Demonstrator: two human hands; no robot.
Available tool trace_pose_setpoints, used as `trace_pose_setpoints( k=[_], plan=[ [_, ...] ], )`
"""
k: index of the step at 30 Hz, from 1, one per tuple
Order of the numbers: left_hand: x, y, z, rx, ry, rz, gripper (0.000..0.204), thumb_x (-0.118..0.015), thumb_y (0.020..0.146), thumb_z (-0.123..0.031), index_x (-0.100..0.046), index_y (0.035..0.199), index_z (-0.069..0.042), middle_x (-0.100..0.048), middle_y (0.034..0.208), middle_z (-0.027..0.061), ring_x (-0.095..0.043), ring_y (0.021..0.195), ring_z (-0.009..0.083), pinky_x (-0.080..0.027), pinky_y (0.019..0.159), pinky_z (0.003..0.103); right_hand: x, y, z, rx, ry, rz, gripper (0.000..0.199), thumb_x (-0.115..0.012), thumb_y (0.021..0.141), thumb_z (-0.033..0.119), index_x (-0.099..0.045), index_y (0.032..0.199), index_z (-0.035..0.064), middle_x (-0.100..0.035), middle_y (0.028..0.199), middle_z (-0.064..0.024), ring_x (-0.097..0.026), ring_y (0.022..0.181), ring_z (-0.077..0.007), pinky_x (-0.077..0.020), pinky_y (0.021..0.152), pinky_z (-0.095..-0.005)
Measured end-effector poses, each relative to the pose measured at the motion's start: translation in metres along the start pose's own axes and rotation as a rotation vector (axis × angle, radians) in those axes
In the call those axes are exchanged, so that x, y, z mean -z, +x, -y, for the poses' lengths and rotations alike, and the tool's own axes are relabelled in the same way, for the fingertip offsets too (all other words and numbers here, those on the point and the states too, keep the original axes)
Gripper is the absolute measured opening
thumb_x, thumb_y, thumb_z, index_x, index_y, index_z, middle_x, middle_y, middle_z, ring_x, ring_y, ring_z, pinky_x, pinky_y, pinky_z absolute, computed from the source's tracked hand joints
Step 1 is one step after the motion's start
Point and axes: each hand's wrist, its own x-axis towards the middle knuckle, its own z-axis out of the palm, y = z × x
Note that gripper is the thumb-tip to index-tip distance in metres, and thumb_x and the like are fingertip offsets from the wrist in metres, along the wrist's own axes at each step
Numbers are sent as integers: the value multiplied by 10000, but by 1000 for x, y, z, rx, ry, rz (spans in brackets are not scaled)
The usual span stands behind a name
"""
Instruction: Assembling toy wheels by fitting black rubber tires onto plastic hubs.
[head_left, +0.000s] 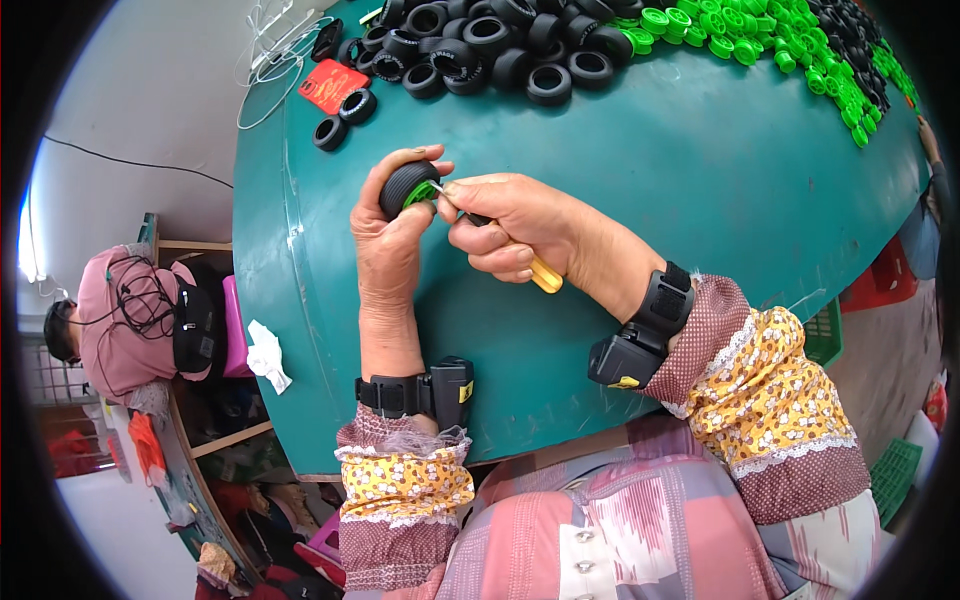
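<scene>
My left hand (388, 225) holds up a small black toy tire (403, 187), fingers wrapped round its tread. Inside the tire sits a bright green wheel hub (424, 193), partly hidden by my thumb. In my right hand (525, 225) is a screwdriver-like tool with a yellow and black handle (545, 275). Its thin metal tip (436, 186) touches or nearly touches the hub's edge where it meets the tire. Both hands are above the green table (620, 330), close together. The exact shape of the tool's tip is too small to tell.
A heap of black tires (490, 40) lies at the far side, with green hubs (740, 25) to its right. Two loose tires (329, 133) lie near a red packet (333, 86). White cable (270, 50) and crumpled tissue (267, 357) are at left. A person in pink (130, 320) sits beyond.
</scene>
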Motion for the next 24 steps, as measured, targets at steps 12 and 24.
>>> trace_pose_setpoints(
  k=[12, 24],
  plan=[
    [-14, 2, -4, -34, -95, -8, 387, -411, 667, 76, -534, 1026, 7, -558, 1044, 117, -563, 919, 193, -442, 821, 299, -2, -2, 3, 125, -81, 45, 212, -351, 900, 252, -428, 798, 82, -305, 465, 36, -295, 319, -58, -261, 269, -219],
    [-4, 0, 0, 1, 93, 9, 364, -452, 688, 64, -519, 1035, -26, -579, 977, 69, -532, 837, 103, -436, 778, 244, -6, -4, 6, 51, -149, -87, 262, -357, 926, 290, -439, 807, 71, -313, 462, 42, -282, 309, -43, -253, 267, -196]
  ],
)
